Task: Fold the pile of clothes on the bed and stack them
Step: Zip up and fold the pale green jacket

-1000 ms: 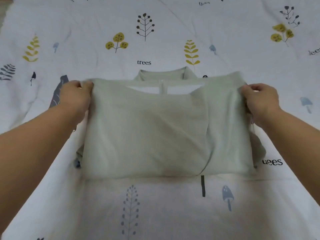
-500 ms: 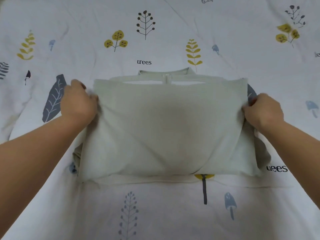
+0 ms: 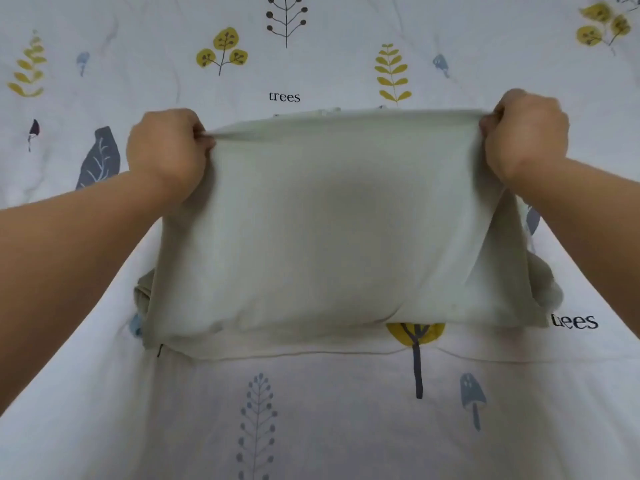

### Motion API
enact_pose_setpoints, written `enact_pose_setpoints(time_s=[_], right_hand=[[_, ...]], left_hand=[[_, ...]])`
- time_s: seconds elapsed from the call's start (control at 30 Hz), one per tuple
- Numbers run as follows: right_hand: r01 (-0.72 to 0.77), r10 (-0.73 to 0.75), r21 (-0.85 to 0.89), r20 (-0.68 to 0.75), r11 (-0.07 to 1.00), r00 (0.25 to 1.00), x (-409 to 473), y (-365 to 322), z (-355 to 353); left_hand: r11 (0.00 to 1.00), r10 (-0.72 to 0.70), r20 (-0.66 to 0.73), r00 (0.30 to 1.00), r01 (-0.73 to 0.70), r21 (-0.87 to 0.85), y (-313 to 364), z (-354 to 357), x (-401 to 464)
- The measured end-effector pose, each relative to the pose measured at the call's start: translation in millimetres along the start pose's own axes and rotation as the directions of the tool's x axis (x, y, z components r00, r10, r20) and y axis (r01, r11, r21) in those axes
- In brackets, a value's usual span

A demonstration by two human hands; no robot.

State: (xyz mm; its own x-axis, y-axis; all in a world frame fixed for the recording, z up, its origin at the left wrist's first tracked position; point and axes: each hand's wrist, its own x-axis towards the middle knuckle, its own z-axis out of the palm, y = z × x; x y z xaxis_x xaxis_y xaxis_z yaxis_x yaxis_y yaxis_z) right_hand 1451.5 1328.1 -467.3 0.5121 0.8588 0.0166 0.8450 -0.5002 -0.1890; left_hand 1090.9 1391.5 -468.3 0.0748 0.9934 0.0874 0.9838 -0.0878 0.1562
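Observation:
A pale green garment (image 3: 339, 230) lies folded on the bed in front of me, its near fold resting on the sheet. My left hand (image 3: 169, 150) grips its far left corner. My right hand (image 3: 526, 133) grips its far right corner. Between the two hands the far edge is pulled taut and raised off the bed. That raised edge hides almost all of the collar end behind it. A bunched sleeve (image 3: 547, 285) sticks out at the lower right, and a bit of cloth shows at the lower left.
The white bed sheet (image 3: 311, 427) with printed leaves, trees and mushrooms covers the whole view. A seam (image 3: 485, 356) runs across it just below the garment. No other clothes are in view.
Both hands have lifted the garment's far edge and carried it away from me, so it now covers the collar. The right hand rose higher than the left.

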Motion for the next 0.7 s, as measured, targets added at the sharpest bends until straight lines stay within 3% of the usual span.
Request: enact_pose_setpoints(time_s=[0.13,0.2,0.3,0.37,0.43,0.5,0.57,0.7], right_hand=[[-0.029,0.016,0.081,0.156,0.996,0.988,-13.9,-9.1,2.0],[0.046,-0.054,0.071,0.106,0.996,0.993,-42.9,-16.9,1.9],[0.305,-0.307,0.046,0.036,0.951,0.951,-109.0,-25.3,9.3],[0.488,-0.481,0.011,0.189,0.873,0.856,-144.6,-21.2,17.9],[0.551,-0.478,-0.102,0.384,0.829,0.790,-156.3,-0.2,24.7],[0.497,-0.376,-0.224,0.422,0.838,0.825,-145.9,27.2,25.0],[0.400,-0.309,-0.227,0.350,0.888,0.885,-137.3,42.4,14.1],[0.104,-0.108,0.145,0.021,0.984,0.994,-150.4,56.3,-13.3]], left_hand=[[0.988,-0.134,0.034,0.990,0.131,0.082,20.6,2.9,-5.9],[0.993,-0.104,0.005,0.995,0.103,0.060,35.5,4.0,-22.8],[0.983,0.185,0.015,0.983,-0.185,-0.019,53.3,13.8,-72.9],[0.918,0.379,0.219,0.899,-0.396,0.036,49.2,20.6,-103.5],[0.881,0.365,0.402,0.840,-0.451,0.144,25.6,25.5,-112.7],[0.917,0.234,0.393,0.890,-0.336,0.216,-2.5,26.3,-104.7],[0.953,0.083,0.309,0.947,-0.167,0.253,-19.2,18.2,-96.4],[0.991,-0.124,0.019,0.992,0.123,0.048,-21.7,-9.9,-115.1]])
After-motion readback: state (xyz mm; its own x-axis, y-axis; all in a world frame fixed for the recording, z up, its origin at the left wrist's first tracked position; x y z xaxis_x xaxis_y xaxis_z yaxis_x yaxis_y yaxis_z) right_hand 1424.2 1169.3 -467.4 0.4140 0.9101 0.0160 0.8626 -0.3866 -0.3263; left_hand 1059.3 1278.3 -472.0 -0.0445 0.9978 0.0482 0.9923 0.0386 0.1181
